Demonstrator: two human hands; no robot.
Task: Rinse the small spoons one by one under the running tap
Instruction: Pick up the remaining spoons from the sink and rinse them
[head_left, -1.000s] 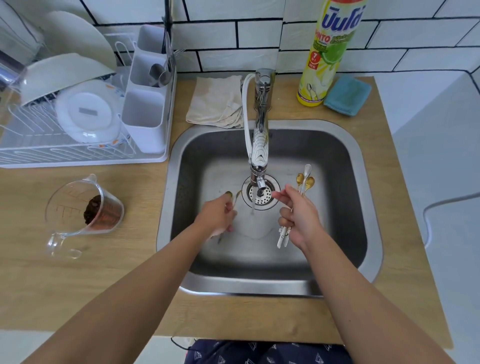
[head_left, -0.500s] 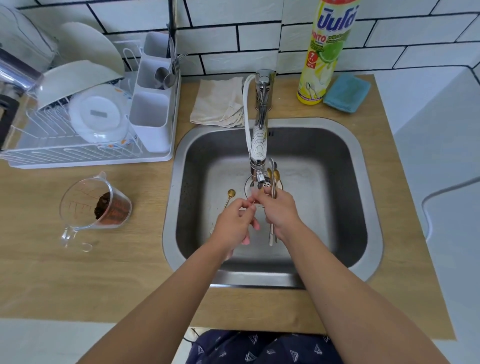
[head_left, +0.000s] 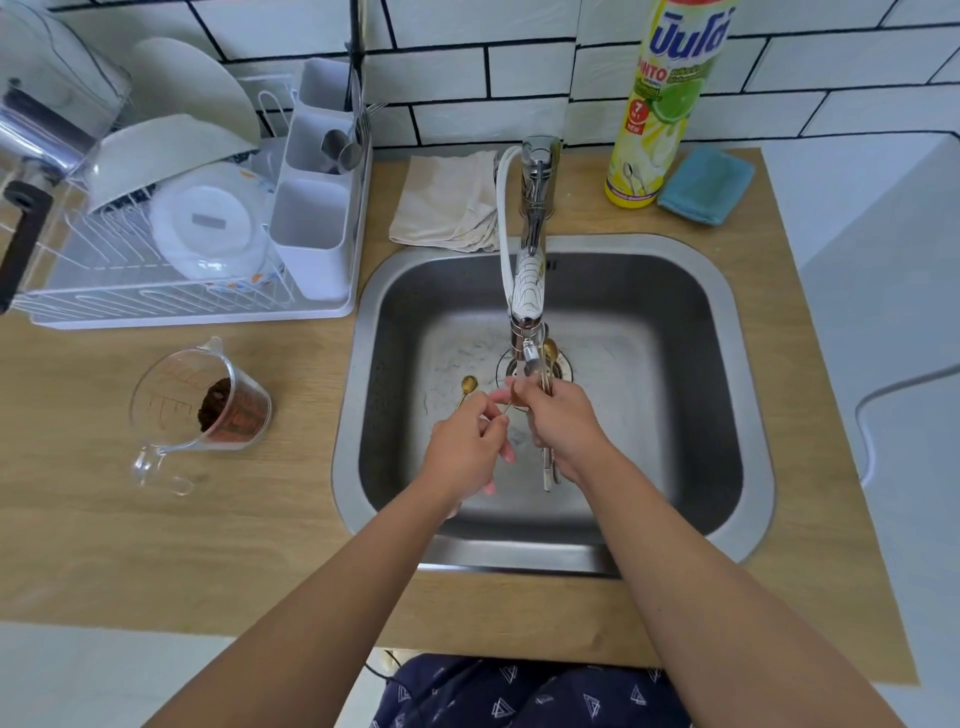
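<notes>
The right hand (head_left: 558, 421) grips a bundle of spoons (head_left: 547, 470), long axis 12 to 6 o'clock, bowls under the tap (head_left: 530, 291). The left hand (head_left: 467, 447), at its 9 o'clock, pinches one gold spoon (head_left: 467, 387), bowl toward 11 o'clock. The left hand appears nearer for moving that spoon toward 2 o'clock into the stream.

Hands: two — left (head_left: 467, 447), right (head_left: 558, 421), both over the sink (head_left: 748, 467).
Sink: one. Tap (head_left: 530, 280): one.
Gold spoons: one (head_left: 467, 387) apart at the left hand; a bundle (head_left: 548, 358) in the right-hand grip — count inside it cannot be told.
Worktop (head_left: 208, 545): one.
Measuring jug (head_left: 197, 410): one.
Dish rack (head_left: 171, 301): one, with a three-cell cutlery caddy (head_left: 311, 223).
Soap bottle (head_left: 654, 104): one.
Cloths: two — beige (head_left: 447, 202), blue (head_left: 706, 184).
Plates and bowls in the rack: at least three.
</notes>
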